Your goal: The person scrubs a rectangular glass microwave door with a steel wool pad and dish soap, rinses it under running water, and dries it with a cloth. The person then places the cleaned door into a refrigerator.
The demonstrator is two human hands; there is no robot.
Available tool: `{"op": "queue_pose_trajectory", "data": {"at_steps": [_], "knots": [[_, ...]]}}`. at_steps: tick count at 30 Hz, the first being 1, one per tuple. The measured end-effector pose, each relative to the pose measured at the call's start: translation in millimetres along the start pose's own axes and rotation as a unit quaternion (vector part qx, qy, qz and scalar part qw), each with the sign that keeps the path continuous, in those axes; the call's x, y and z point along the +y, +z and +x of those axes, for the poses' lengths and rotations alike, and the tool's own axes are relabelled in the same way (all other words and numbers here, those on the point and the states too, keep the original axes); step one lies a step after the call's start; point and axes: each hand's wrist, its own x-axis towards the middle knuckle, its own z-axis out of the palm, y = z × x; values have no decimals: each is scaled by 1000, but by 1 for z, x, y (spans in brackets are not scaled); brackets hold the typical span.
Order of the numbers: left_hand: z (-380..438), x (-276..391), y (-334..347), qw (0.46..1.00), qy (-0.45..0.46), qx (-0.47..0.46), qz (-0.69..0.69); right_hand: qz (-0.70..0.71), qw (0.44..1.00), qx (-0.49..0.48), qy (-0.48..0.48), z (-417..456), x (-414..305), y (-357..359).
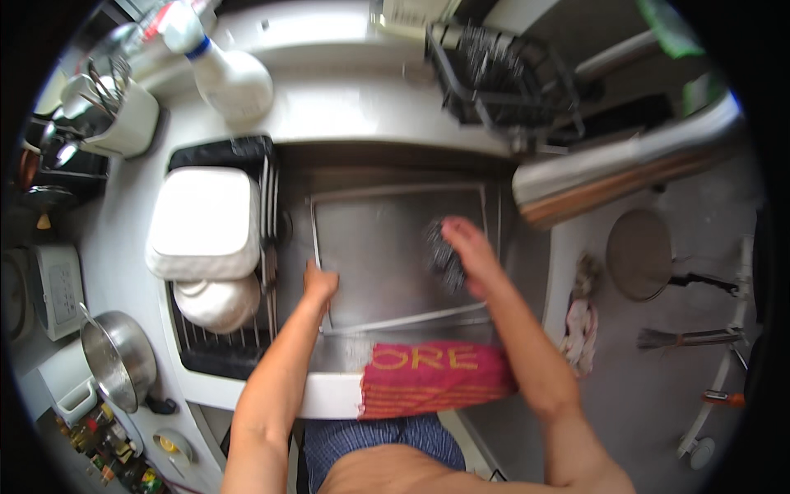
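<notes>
A flat rectangular metal tray (376,259) with a pale raised rim lies in the stainless steel sink (524,265). My left hand (320,284) grips the tray's left edge, thumb towards its inner side. Over the right part of the tray, my right hand (475,253) holds a grey metal scouring pad (441,250) against or just above the surface; blur hides whether they touch. A red cloth (432,376) with yellow lettering and stripes drapes over the sink's front edge, below my right forearm.
A black dish rack (222,364) at the left holds a white rectangular dish (207,213) and a white bowl (216,302). A blurred metal faucet (617,167) juts in from the right. Behind stand a spray bottle (234,83) and a black wire basket (500,80). A steel pot (120,361) stands left.
</notes>
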Motion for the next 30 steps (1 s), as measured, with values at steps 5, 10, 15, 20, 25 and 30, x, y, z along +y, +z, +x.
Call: {"op": "queue_pose_trajectory", "data": {"at_steps": [5,10,15,20,25,30], "knots": [[9,0,17,993,-19,-47,107,319,926,-180,95,-49,-65,66],[-22,50,-13,985,-68,-136,80,262,938,-222,-47,-66,-135,132],[-62,114,-58,980,188,-41,-49,391,883,-199,-167,-70,-214,167],[-141,314,-182,813,570,78,-91,440,833,-80,-325,-32,-282,174],[-136,503,-211,624,756,144,136,499,791,33,-352,25,-339,190],[-123,606,-189,533,778,172,282,522,789,13,-324,61,-374,193]]}}
